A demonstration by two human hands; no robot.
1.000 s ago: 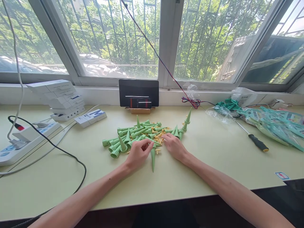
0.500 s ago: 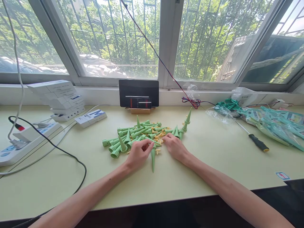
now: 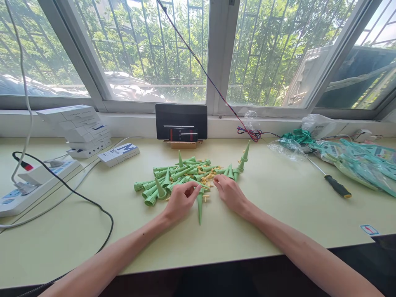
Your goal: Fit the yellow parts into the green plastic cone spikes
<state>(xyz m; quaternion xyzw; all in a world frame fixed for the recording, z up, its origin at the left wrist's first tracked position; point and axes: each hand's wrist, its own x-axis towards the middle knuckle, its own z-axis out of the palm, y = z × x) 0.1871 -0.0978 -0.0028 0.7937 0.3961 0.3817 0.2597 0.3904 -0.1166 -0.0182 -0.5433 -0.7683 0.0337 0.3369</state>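
A pile of green plastic cone spikes point(image 3: 173, 177) lies in the middle of the pale table point(image 3: 216, 231), mixed with several small yellow pieces point(image 3: 206, 176). My left hand point(image 3: 181, 200) is curled at the pile's near edge, its fingertips pinching the wide end of one green spike point(image 3: 200, 205) that points toward me. My right hand point(image 3: 229, 192) rests palm down on the pile's right side, its fingers bent and pinched among the yellow pieces. Two stacked green spikes point(image 3: 243, 158) stand upright just beyond it.
A dark tablet point(image 3: 181, 121) leans against the sill behind the pile. White boxes point(image 3: 77, 128), a power strip point(image 3: 34, 183) and a black cable point(image 3: 93, 204) lie at left. A screwdriver point(image 3: 332, 183) and plastic bags of green parts point(image 3: 355, 163) lie at right.
Nearly nothing: my right hand's fingers have drawn slightly closer together over the yellow pieces. The left hand keeps its hold on the spike.
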